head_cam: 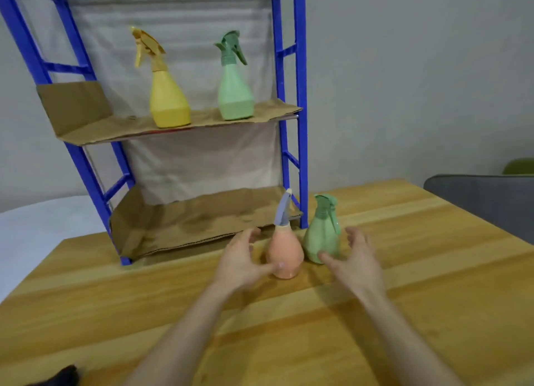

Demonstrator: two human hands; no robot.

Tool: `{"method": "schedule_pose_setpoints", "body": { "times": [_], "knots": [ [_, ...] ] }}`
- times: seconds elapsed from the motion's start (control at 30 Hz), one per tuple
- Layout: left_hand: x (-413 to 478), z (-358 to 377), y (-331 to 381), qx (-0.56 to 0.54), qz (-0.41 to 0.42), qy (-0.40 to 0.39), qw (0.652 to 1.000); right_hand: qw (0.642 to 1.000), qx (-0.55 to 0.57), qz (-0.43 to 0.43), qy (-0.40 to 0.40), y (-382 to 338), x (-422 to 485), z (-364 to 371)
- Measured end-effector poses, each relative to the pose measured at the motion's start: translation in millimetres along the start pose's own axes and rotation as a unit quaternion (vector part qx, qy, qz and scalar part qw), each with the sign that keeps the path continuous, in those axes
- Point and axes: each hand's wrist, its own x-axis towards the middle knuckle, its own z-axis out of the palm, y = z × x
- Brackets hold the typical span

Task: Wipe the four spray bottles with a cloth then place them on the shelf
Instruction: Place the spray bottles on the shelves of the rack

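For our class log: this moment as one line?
shelf: yellow bottle, upper green bottle; table: peach bottle, lower green bottle; left hand, right hand: open

On the blue rack's upper cardboard shelf [115, 128], the yellow spray bottle [169, 96] and green spray bottle [235, 93] stand well apart, with bare cardboard between them and left of the yellow one. The lower cardboard shelf [187, 221] lies open along its front, except at its right corner, where the right front post [302, 125] rises. There the peach spray bottle [284, 252] and second green spray bottle [322, 241] stand just beside each other on the wooden table [433, 299], hemmed in by the left hand [239, 258] and right hand [358, 261].
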Motion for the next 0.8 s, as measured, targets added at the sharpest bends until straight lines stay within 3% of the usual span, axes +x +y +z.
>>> {"method": "schedule_pose_setpoints", "body": {
  "times": [0.33, 0.43, 0.63, 0.8],
  "knots": [
    [19, 46, 14, -0.029, -0.044, 0.013, 0.999, 0.998, -0.011, 0.012, -0.060, -8, 35, 27],
    [14, 26, 2, -0.030, -0.038, 0.045, 0.998, 0.998, 0.014, -0.012, -0.060, -23, 29, 23],
    [24, -61, -32, -0.060, -0.045, 0.123, 0.990, 0.984, 0.049, -0.157, -0.066, -102, 31, 32],
    [62, -114, -65, -0.027, -0.065, 0.140, 0.988, 0.981, 0.037, -0.152, -0.114, -150, 56, 80]
  ]
}}
